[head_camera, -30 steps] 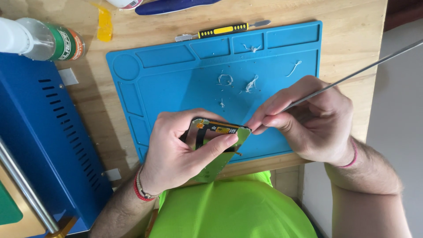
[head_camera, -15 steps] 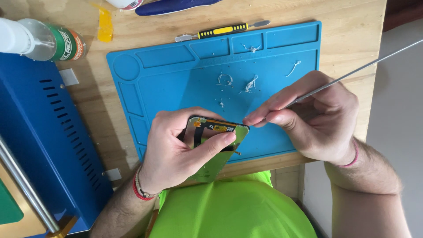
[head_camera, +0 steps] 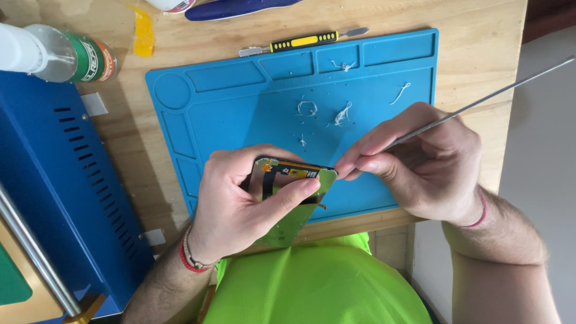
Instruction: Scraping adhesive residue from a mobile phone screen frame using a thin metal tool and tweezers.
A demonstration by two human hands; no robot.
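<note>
My left hand (head_camera: 243, 201) grips a small opened phone part (head_camera: 294, 180) with a green-gold metal back and orange flex strips, held tilted over the near edge of the blue work mat (head_camera: 240, 108). My right hand (head_camera: 420, 162) pinches a long thin metal tool (head_camera: 480, 103) whose shaft runs up to the right. Its tip is hidden by my fingertips, which sit at the part's upper right corner.
Curls of white glue residue (head_camera: 342, 114) lie on the mat. A yellow-and-black pry tool (head_camera: 303, 42) rests above the mat, a clear bottle (head_camera: 66, 57) lies at the top left, and a blue metal box (head_camera: 54, 192) stands at the left. The table edge runs down the right.
My right hand has drawn slightly up and right along the part's top edge, and the thin tool's shaft has tilted a little. My left hand keeps the part nearly still.
</note>
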